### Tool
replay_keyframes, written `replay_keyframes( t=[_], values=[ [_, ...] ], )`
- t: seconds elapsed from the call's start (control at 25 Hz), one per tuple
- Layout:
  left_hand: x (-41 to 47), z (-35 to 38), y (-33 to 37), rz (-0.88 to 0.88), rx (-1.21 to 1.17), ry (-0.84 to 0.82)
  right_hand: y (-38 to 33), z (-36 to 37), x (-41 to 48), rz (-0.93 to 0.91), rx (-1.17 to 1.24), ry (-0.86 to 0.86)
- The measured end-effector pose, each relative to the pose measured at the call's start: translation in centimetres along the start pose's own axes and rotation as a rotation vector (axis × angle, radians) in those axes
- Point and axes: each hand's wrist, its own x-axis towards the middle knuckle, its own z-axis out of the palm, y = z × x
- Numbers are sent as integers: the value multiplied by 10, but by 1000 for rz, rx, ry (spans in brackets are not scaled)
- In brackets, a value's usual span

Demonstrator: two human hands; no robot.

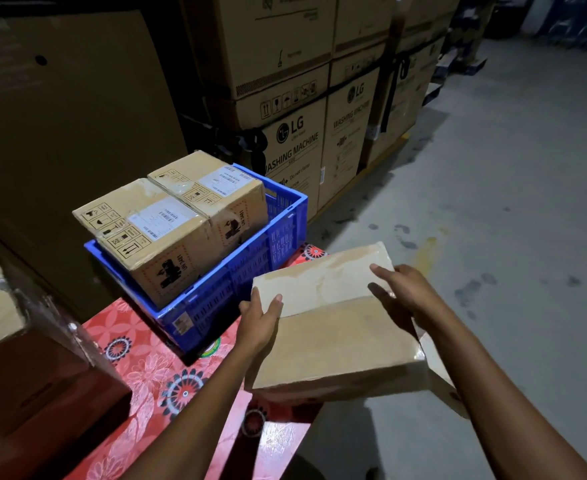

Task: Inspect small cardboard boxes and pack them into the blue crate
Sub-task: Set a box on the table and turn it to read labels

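While left hand (259, 323) and right hand (406, 292) hold it, the box (337, 344) looks tape-sealed.

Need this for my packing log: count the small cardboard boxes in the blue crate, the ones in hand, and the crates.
Labelled boxes in the blue crate: 2, the near box and the far box
Boxes in hand: 1, the plain box, between left hand and right hand
Blue crates: 1
Total: 4
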Motion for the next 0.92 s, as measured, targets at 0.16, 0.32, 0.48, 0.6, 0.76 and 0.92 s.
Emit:
replay_keyframes(
  t=[0.16, 0.32, 0.48, 0.6, 0.76, 0.92],
  values=[
    [-2, 14, 1, -86, -22, -145, -65, -8, -44, -202, -283, -66],
    [-12, 14, 8, -75, -262, -40, -74, 19, -74, -481, -721, -177],
    [-25, -12, 0, -27, -387, 2, -55, 46, -74, -492, -807, -48],
    [-57, -47, 16, 53, -580, 31, -40, 64, -73, -406, -514, -38],
    [-91, -74, 35, 130, -687, -119, -21, 85, -73, -274, 44, -266],
    [-100, -77, 38, 121, -690, -184, -17, 93, -77, -215, 434, -442]
  ],
)
